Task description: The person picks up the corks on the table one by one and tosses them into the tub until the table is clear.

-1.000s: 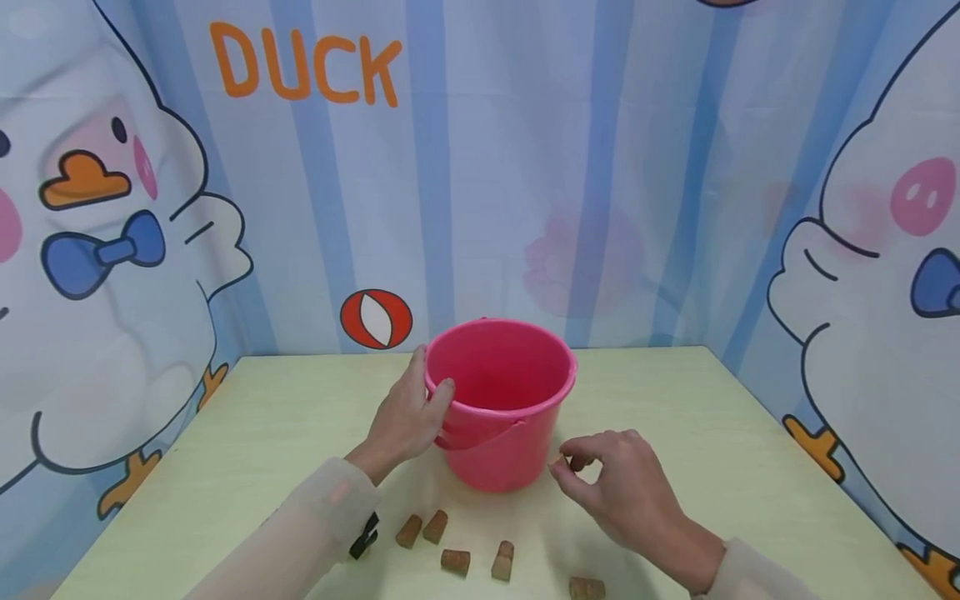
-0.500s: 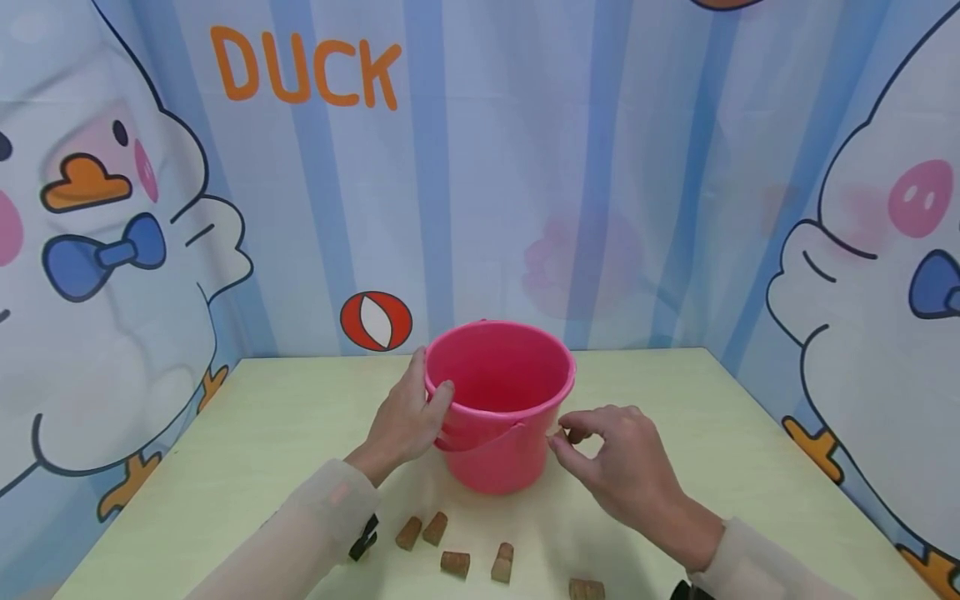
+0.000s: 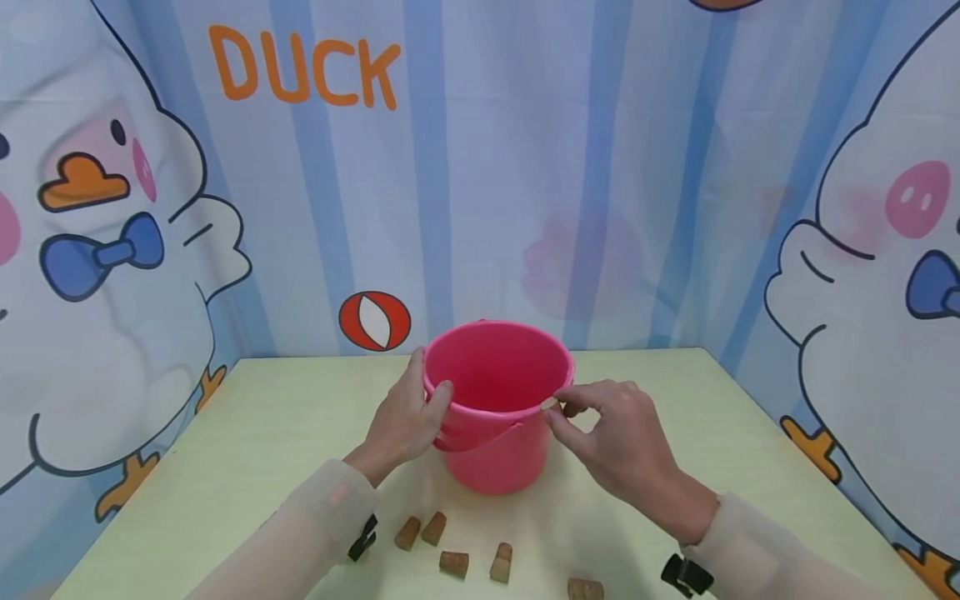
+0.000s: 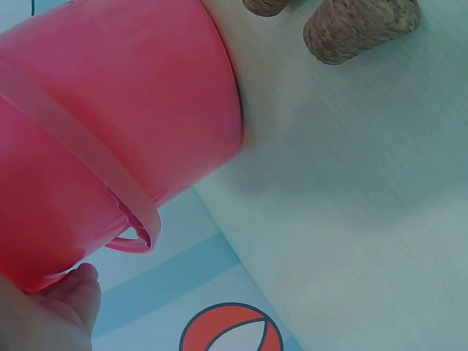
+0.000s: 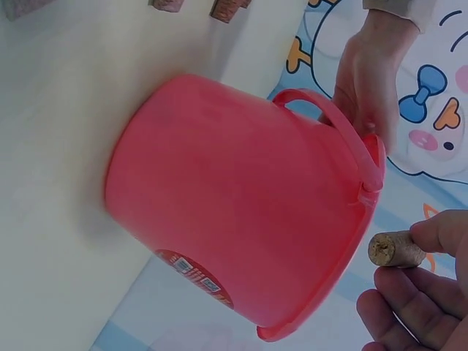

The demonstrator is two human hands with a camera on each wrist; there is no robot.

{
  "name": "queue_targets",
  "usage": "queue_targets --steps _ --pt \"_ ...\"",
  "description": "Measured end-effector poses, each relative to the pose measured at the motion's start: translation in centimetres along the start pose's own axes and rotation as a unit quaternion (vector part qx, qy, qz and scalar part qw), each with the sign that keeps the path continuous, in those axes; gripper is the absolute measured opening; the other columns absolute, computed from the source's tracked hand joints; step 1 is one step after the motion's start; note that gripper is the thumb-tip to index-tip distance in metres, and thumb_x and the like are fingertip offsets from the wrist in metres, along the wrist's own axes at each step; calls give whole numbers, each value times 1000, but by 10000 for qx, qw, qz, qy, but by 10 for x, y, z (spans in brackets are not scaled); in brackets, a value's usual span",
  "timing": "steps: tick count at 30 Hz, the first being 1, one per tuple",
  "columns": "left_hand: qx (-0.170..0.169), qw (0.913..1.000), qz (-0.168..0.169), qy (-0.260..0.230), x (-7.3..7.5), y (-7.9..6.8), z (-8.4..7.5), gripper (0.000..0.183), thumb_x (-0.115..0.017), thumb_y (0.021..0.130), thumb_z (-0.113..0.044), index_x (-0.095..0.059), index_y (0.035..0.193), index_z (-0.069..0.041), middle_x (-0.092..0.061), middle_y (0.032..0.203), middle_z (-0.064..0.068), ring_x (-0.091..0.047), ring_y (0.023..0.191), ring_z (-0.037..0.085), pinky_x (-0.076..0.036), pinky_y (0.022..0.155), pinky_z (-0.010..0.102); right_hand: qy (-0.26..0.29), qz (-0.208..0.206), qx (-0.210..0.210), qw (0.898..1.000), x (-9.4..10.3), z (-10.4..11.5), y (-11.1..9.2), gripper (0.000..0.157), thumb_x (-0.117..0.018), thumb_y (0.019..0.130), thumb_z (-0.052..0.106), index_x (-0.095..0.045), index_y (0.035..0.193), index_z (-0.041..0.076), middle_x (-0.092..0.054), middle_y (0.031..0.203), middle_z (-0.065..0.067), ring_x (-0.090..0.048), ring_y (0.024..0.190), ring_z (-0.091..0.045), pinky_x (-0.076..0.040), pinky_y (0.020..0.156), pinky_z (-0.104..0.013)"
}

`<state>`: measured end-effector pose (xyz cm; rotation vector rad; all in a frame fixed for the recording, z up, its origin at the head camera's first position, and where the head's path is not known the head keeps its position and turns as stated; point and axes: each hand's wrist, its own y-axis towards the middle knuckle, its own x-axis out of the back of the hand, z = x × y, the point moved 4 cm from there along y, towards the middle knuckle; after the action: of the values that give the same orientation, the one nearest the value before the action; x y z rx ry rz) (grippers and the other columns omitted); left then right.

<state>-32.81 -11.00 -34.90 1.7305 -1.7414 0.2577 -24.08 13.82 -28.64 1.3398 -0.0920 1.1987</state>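
Cork, pinched between thumb and fingers of a person's right hand, is held just beside the rim of a pink bucket gripped by the left hand, as more corks lie on the table

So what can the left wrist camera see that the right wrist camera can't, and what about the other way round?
Only the left wrist view shows the red-and-white ball picture.
Only the right wrist view shows the right hand, the cork it pinches and the bucket's barcode sticker.
Both show the pink bucket, the left hand and corks on the table.
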Motion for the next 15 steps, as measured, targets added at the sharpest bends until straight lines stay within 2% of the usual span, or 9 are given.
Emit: queue_targets --steps 9,15 --pt "178 9998 67 -10 0 -3 0 84 -67 97 -32 -16 163 -20 -45 150 2 -51 128 26 -62 80 41 77 -177 131 9997 -2 0 13 14 -85 83 15 -81 96 10 -75 85 2 -68 81 -18 -51 79 -43" --pt "122 9999 67 33 -1 0 -1 86 -67 97 -30 -14 164 -19 -43 153 3 -50 131 28 -62 82 43 150 -170 208 9995 -2 0 23 12 -84 84 14 -80 95 10 -74 84 1 -68 80 -20 -51 80 -43"
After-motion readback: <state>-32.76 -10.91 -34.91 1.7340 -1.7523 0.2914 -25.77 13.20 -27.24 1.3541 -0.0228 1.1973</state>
